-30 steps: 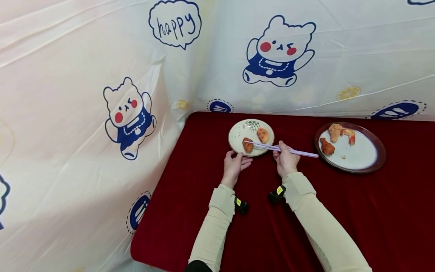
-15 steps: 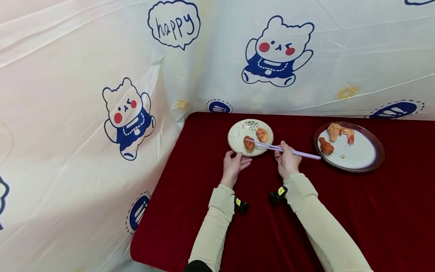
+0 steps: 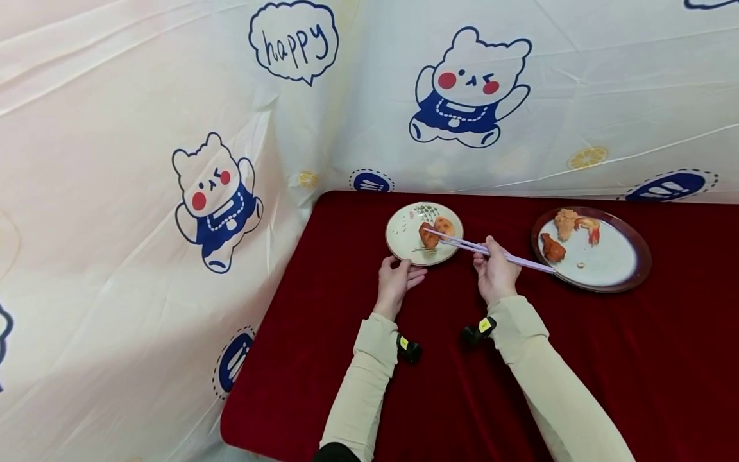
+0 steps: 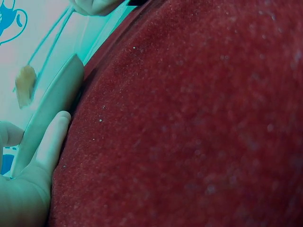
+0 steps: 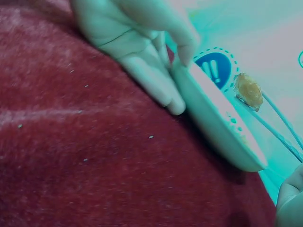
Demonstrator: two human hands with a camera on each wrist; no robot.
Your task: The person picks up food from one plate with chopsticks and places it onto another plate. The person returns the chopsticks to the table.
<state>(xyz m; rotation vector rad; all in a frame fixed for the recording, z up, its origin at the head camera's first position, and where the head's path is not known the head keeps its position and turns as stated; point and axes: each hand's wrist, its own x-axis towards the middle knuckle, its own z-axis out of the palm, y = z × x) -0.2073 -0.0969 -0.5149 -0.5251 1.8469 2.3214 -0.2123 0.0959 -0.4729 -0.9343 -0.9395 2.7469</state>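
Looks like the chopstick-carry step: right hand (image 3: 498, 274) pinching purple chopsticks (image 3: 464, 244), fried chicken piece (image 3: 428, 236) held over the small plate (image 3: 399, 239), left hand (image 3: 395, 283) pinching its rim (nice anchor). Next move probably needs steady chopstick pressure.

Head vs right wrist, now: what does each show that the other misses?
Only head: the brown-rimmed plate with its food, including a shrimp-like piece, and a paler piece on the small plate.

Only right wrist: a clear gap between held piece and small plate.

Both: chopsticks holding that piece, right hand, left hand at the small plate, red cloth.
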